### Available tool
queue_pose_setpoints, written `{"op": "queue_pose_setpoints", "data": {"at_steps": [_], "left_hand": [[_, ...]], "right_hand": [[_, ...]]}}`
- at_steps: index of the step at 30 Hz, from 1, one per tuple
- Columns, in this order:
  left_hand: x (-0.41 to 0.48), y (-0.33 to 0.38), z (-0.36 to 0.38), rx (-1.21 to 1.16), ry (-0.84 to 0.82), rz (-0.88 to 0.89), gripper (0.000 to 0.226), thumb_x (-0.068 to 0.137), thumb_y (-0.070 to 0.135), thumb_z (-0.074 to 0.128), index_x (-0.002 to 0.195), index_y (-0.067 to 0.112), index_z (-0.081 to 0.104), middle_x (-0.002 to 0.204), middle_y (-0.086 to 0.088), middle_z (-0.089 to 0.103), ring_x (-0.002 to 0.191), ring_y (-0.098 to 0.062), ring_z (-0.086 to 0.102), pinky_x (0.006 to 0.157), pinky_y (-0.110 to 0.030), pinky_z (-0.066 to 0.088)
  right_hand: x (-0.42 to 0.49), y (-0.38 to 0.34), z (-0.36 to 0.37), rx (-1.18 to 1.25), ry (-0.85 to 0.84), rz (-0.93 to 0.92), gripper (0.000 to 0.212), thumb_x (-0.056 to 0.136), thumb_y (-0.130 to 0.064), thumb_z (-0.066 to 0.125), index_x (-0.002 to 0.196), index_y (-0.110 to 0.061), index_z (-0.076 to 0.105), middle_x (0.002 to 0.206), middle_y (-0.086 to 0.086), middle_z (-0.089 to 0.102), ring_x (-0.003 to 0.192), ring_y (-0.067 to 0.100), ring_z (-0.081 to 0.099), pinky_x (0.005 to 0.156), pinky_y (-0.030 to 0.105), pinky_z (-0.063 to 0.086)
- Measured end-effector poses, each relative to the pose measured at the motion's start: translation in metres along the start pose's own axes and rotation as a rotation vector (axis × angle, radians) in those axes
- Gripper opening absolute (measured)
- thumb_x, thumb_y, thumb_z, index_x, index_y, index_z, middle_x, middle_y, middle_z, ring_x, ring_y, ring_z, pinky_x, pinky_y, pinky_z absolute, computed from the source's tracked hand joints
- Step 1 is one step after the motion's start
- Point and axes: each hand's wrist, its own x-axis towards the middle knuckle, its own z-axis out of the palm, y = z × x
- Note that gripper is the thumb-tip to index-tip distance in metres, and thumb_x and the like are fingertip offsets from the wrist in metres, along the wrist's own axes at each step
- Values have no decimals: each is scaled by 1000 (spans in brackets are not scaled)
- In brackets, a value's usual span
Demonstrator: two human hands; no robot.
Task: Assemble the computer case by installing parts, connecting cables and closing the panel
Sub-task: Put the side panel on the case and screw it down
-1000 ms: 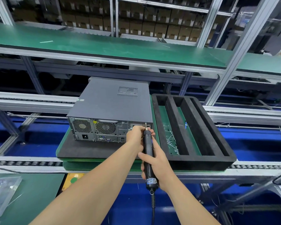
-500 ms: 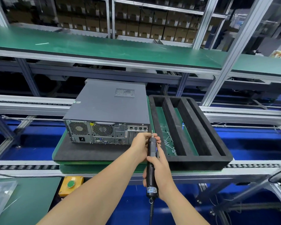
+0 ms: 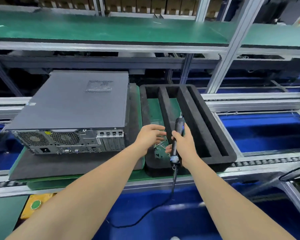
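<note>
Both hands have left the back of the computer case, which sits closed on its mat, and are now over the foam tray. The left hand, fingers loosely spread, reaches toward the loose screws. The right hand grips the screwdriver. Picking up another screw seems next.

Left flank: the closed computer case stood as a tall block on its foam pad.
Gap: only a narrow strip separated the case from the foam tray.
Tray interior: two foam dividers split it into three long slots; loose screws lay in the leftmost.
Above tray: open air, partly taken by the left grip, fingers spread, and the right grip around the electric screwdriver.
Far side: the upper shelf and a slanted post capped reach.
Near edge: the cord looped below the worktop.
</note>
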Motion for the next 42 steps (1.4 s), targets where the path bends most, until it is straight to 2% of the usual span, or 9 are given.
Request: {"op": "queue_pose_setpoints", "data": {"at_steps": [2,5,10,14,19,26,35,39,42], "left_hand": [[22,-7,9,120,48,54,29,98,0,50,105,16,74,97,-6,78,94,-21,74,89,-37,60],[48,-17,17,409,162,189,38,95,-3,48,103,23,75,98,7,77,91,-4,71,88,-20,55],[80,-35,20,986,89,356,27,90,-7,57,107,6,74,108,-7,69,101,-19,62,92,-24,45],[90,-46,15,1429,-170,273,19,92,-5,52,99,0,70,110,-11,58,106,-27,52,88,-33,42],[101,-32,16,1401,-190,123,23,86,-10,51,70,7,55,104,-16,60,89,-26,52,77,-33,44],[118,-45,4,962,218,413,28,85,-9,66,104,7,79,118,-7,72,114,-25,62,105,-32,44],[129,-53,2,736,304,437,31,82,-8,69,99,15,81,102,2,75,98,-12,69,94,-33,56],[131,-57,0,745,314,438,33,82,-8,68,100,16,81,102,5,75,97,-10,68,92,-32,56],[133,-57,1,785,312,452,34,82,-8,67,101,16,81,102,5,75,99,-10,67,93,-31,55]], "right_hand": [[27,7,-5,-72,-33,-30,76,104,-33,62,165,-41,18,167,2,36,144,39,46,115,53,43],[58,15,-9,-199,-80,-88,80,101,-38,66,165,-40,18,168,-3,33,147,22,42,105,31,37],[98,26,-9,-376,-186,-208,85,96,-33,72,165,-36,23,146,-10,54,96,11,60,68,-3,39],[121,31,-9,-504,-273,-283,89,90,-41,77,164,-32,29,98,-10,59,68,7,48,65,18,41],[145,22,3,-630,-358,-288,88,89,-40,74,164,-26,31,93,0,68,115,32,57,98,42,51],[163,15,10,-681,-238,-329,86,88,-31,73,164,-30,31,78,-7,55,85,14,44,61,27,37],[178,17,7,-531,-253,-283,83,83,-38,79,158,-33,42,81,-12,71,87,10,65,64,9,42],[180,20,7,-556,-252,-297,81,82,-40,80,155,-38,43,73,-13,63,76,0,60,59,12,42],[179,21,10,-594,-260,-306,79,82,-41,78,152,-40,42,81,-8,66,95,23,64,75,31,53]]}}
